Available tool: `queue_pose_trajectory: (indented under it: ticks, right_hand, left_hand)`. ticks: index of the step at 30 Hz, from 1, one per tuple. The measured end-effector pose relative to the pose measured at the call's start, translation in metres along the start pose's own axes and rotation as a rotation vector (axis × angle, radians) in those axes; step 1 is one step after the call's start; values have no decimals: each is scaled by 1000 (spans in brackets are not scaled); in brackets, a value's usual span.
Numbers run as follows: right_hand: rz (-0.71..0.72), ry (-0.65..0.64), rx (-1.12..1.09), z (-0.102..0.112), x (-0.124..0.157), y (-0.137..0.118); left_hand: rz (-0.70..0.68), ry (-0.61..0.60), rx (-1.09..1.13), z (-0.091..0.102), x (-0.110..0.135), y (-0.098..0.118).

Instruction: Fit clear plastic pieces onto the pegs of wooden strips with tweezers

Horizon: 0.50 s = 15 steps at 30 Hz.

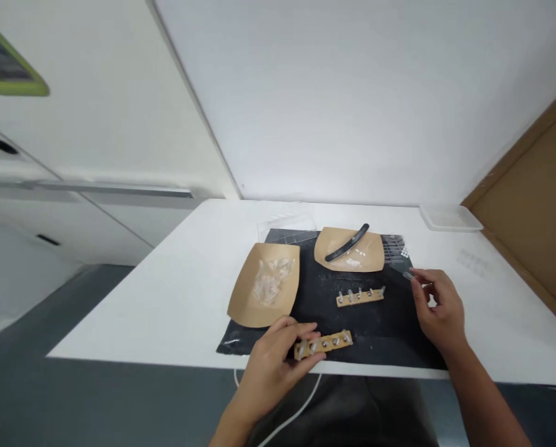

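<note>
My left hand (pixel 278 354) grips the left end of a wooden nail-tip stand (pixel 332 343) at the front edge of a black mat. Clear nail tips stand upright or tilted on several of its round posts. Between thumb and forefinger, my right hand (pixel 439 307) pinches a clear nail tip (pixel 407 275) over the mat's right side. A second nail-tip stand (pixel 360 298), also bearing tips, lies between the hands and farther back. Farther left, a brown paper tray (pixel 241 304) contains a heap of clear nail tips (pixel 271 282).
Another brown paper tray (pixel 375 251) at the back carries a black curved nail file (pixel 347 243) and small white pieces. Clear plastic boxes (pixel 287 225) and a lidded-looking container (pixel 450 218) stand behind. Small white dots (pixel 404 252) lie by the black mat's (pixel 390 347) right edge.
</note>
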State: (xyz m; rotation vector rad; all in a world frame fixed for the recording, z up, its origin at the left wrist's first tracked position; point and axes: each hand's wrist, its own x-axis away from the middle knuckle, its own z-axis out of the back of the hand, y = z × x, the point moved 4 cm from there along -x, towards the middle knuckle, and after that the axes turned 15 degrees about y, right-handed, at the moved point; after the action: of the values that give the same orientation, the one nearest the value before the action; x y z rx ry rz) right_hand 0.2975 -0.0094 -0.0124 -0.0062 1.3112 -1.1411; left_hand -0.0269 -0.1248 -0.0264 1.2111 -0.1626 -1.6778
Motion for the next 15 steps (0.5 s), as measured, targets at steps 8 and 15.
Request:
queue_pose_trajectory:
  ticks: [8, 15]
  right_hand:
    - [-6, -78, -40, -3, 1, 0]
    - [-17, -122, -64, -5, 1, -2]
  left_hand:
    - [-58, -10, -190, 11, -9, -16]
    - [-27, 14, -360, 18, -17, -41]
